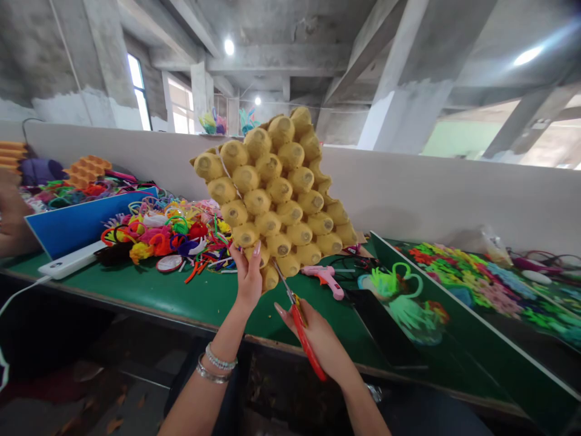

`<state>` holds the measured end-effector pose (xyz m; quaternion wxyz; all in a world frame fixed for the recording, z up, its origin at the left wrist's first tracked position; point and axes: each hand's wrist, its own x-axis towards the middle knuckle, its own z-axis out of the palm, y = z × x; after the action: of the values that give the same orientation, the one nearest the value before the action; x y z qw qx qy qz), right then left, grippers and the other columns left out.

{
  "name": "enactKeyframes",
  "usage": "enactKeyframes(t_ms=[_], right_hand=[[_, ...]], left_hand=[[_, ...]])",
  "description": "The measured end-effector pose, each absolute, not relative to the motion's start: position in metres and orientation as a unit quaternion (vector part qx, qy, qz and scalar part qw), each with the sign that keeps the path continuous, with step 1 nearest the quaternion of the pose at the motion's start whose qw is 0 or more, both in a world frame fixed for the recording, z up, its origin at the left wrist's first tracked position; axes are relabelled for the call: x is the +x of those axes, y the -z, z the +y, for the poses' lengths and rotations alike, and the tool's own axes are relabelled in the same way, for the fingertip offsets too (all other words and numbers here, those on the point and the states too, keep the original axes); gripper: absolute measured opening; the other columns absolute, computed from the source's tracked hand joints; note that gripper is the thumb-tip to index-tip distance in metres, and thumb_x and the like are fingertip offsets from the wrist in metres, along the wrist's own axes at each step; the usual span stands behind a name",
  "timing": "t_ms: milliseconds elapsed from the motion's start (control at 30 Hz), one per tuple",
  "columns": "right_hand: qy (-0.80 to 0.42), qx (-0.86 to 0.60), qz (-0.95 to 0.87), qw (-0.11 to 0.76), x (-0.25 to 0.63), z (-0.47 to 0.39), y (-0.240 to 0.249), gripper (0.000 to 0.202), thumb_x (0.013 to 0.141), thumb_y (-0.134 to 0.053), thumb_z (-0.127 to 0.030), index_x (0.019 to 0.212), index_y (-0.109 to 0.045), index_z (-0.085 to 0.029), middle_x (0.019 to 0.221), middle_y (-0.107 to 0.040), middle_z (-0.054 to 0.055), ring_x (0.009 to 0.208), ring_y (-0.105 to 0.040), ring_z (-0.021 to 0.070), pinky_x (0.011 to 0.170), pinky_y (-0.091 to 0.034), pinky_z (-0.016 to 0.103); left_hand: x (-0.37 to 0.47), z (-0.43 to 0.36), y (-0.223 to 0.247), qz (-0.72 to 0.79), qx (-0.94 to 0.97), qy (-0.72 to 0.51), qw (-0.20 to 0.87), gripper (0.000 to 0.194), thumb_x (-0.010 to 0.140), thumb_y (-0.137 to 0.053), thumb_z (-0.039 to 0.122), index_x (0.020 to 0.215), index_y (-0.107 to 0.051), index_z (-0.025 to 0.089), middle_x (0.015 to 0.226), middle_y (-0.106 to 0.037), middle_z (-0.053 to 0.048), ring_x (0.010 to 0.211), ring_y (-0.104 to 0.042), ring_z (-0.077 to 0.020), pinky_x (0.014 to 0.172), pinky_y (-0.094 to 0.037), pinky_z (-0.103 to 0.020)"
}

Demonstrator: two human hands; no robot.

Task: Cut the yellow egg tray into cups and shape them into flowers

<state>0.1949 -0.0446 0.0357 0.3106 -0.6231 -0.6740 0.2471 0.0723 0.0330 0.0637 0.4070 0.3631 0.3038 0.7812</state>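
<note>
A yellow egg tray [279,188] is held up at a tilt above the table, its bumpy side facing me. My left hand [249,275] grips the tray's lower edge, thumb and fingers pinched on it. My right hand [318,333] is closed round red-handled scissors [303,336]. The blades reach up to the tray's lower edge, between two cups. A slit runs between cups near the tray's upper left. How far the blades are apart I cannot tell.
On the green table [204,306] lie a colourful heap of pipe cleaners [158,233], a white power strip [72,260], a pink glue gun [327,278], a dark phone-like slab [384,330] and green pipe-cleaner pieces [411,309]. A blue panel [91,221] and a dark divider [467,321] stand either side. Another person's hand [11,215] shows at far left.
</note>
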Motion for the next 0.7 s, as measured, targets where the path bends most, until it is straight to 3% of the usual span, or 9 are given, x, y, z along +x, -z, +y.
enactKeyframes(t_ms=[100, 300, 533, 700], right_hand=[[-0.228, -0.629, -0.669, 0.324, 0.194, -0.039, -0.029, 0.029, 0.076, -0.045, -0.05, 0.073, -0.046, -0.022, 0.067, -0.059, 0.0, 0.06, -0.053, 0.0153, 0.055, -0.036, 0.023], [-0.18, -0.636, -0.671, 0.335, 0.195, -0.033, -0.025, 0.034, 0.073, -0.047, -0.053, 0.063, -0.047, -0.02, 0.05, -0.05, -0.004, 0.045, -0.04, 0.0105, 0.046, -0.029, 0.022], [-0.184, -0.618, -0.669, 0.371, 0.195, -0.033, -0.027, 0.04, 0.072, -0.048, -0.055, 0.058, -0.048, -0.018, 0.047, -0.047, -0.003, 0.043, -0.035, 0.0087, 0.043, -0.026, 0.022], [-0.174, -0.617, -0.673, 0.368, 0.195, -0.033, -0.027, 0.041, 0.072, -0.047, -0.054, 0.055, -0.046, -0.017, 0.046, -0.043, -0.004, 0.043, -0.031, 0.0075, 0.042, -0.022, 0.021]], left_hand=[[0.071, 0.033, -0.065, 0.316, 0.355, -0.779, 0.409, 0.045, 0.078, -0.052, 0.031, 0.119, -0.036, 0.022, 0.141, -0.028, -0.004, 0.127, -0.031, -0.0153, 0.097, -0.034, -0.02], [0.069, 0.034, -0.064, 0.322, 0.337, -0.782, 0.413, 0.042, 0.078, -0.05, 0.029, 0.118, -0.037, 0.022, 0.142, -0.027, -0.004, 0.127, -0.031, -0.0155, 0.097, -0.035, -0.02], [0.073, 0.033, -0.062, 0.299, 0.355, -0.79, 0.401, 0.044, 0.078, -0.052, 0.034, 0.118, -0.034, 0.024, 0.134, -0.04, -0.005, 0.124, -0.035, -0.0147, 0.097, -0.035, -0.022], [0.074, 0.036, -0.059, 0.274, 0.375, -0.796, 0.388, 0.05, 0.077, -0.053, 0.039, 0.118, -0.03, 0.024, 0.133, -0.04, -0.008, 0.119, -0.042, -0.0151, 0.096, -0.036, -0.023]])
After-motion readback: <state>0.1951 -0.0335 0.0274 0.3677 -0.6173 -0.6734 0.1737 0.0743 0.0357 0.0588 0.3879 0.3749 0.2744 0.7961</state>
